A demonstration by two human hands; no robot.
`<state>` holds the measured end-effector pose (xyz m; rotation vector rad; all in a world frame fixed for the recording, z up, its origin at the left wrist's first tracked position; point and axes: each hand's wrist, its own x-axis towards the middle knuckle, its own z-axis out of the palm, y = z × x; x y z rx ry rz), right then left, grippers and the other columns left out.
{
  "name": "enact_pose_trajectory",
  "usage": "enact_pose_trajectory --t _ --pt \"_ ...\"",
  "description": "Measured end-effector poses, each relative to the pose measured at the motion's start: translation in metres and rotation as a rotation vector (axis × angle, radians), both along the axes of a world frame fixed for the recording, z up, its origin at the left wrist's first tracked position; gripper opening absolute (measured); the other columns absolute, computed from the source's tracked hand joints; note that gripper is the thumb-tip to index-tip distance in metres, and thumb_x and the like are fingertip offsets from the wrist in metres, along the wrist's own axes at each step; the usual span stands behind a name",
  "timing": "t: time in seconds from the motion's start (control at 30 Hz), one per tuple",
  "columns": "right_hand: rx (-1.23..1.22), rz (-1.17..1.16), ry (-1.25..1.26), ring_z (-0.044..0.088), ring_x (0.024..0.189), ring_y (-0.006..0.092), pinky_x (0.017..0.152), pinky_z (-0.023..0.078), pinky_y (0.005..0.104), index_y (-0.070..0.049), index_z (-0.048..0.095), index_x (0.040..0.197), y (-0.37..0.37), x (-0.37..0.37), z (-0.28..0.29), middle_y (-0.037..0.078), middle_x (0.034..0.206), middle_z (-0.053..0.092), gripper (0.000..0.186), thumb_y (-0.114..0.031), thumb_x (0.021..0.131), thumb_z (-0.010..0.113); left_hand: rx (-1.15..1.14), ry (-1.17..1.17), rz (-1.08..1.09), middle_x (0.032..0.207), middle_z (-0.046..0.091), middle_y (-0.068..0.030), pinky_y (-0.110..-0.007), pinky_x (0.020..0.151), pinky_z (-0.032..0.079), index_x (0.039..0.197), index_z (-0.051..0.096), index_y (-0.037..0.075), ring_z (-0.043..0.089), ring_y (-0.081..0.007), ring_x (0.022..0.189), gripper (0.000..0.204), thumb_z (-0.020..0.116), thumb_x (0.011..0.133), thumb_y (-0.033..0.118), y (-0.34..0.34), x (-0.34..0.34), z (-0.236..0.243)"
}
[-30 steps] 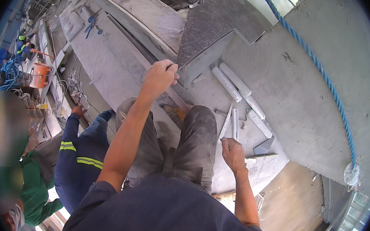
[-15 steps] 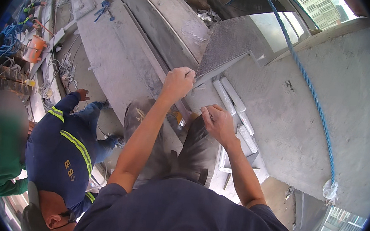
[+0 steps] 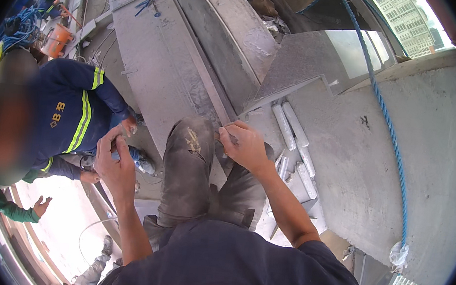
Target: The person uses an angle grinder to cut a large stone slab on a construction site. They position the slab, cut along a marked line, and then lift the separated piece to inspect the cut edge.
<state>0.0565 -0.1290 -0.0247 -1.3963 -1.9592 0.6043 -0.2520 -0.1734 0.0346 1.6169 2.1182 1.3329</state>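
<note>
- Our right hand (image 3: pixel 245 147) hung above the gap between our knees, its fingers curled in toward the thumb; a dark spot (image 3: pixel 233 140) showed there, and we could not tell whether it was a small object or shadow.
- Our left hand (image 3: pixel 116 167) was raised well out to the side, thumb and forefinger bent toward each other; we could not tell whether anything fine sat between the tips.
- For good control, we judged a light fingertip hold best, with the wrists loose and the elbows clear of the legs.
- Just beyond the right hand, the silvery tubes (image 3: pixel 284 127) lay loose on the grey surface; careful footing and a watched forearm seemed wise there.
- Ahead, the dark panel (image 3: pixel 296 58) stood near the tubes, and the long slab (image 3: pixel 154 53) stretched away to the upper left.
- Farther right hung the blue rope (image 3: pixel 389 123).
- On our left, a co-worker in navy (image 3: pixel 70 100) was close enough that we thought small, unhurried arm movements safest.
</note>
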Motion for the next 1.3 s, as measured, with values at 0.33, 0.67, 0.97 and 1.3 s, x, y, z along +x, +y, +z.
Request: enact_pose_trajectory --t 0.33,0.67,0.97,1.3 --pt "-0.076 -0.01 0.14 0.077 0.08 0.0254 0.074 0.059 0.0363 0.003 0.08 0.103 0.006 -0.047 0.004 0.016 0.096 0.08 0.018 -0.011 0.102 0.069 -0.199 0.191 0.691 0.12 0.064 -0.023 -0.047 0.092 0.054 0.133 0.058 -0.006 0.066 -0.0338 0.104 0.043 0.066 0.093 0.009 -0.096 -0.148 -0.03" --pt "-0.157 0.094 0.148 0.076 0.081 0.0275 0.075 0.059 0.0378 0.004 0.079 0.101 0.026 -0.042 -0.009 0.015 0.097 0.079 0.02 -0.014 0.102 0.069 -0.381 0.413 0.226 0.144 0.055 -0.0244 -0.053 0.111 0.05 0.15 0.051 0.005 0.057 -0.0469 0.132 0.071 0.078 0.084 0.009 -0.037 -0.156 -0.091" --pt "-0.176 0.096 0.2 0.073 0.076 0.0373 0.071 0.057 0.0446 0.001 0.077 0.092 0.023 -0.006 -0.035 0.018 0.087 0.074 0.022 -0.018 0.1 0.072 -0.67 0.591 -0.055 0.152 0.056 -0.0213 -0.054 0.115 0.048 0.166 0.032 0.008 0.058 -0.0427 0.139 0.118 0.095 0.069 0.027 0.148 -0.221 -0.102" --pt "-0.217 0.049 0.354 0.075 0.085 0.036 0.076 0.058 0.0423 0.002 0.077 0.107 -0.001 0.005 -0.043 0.019 0.101 0.077 0.026 -0.024 0.102 0.071 0.033 -0.666 -0.565 0.117 0.065 -0.0065 -0.029 0.087 0.056 0.145 0.049 0.001 0.066 -0.0158 0.098 0.07 0.074 0.08 0.002 0.182 -0.053 -0.04"
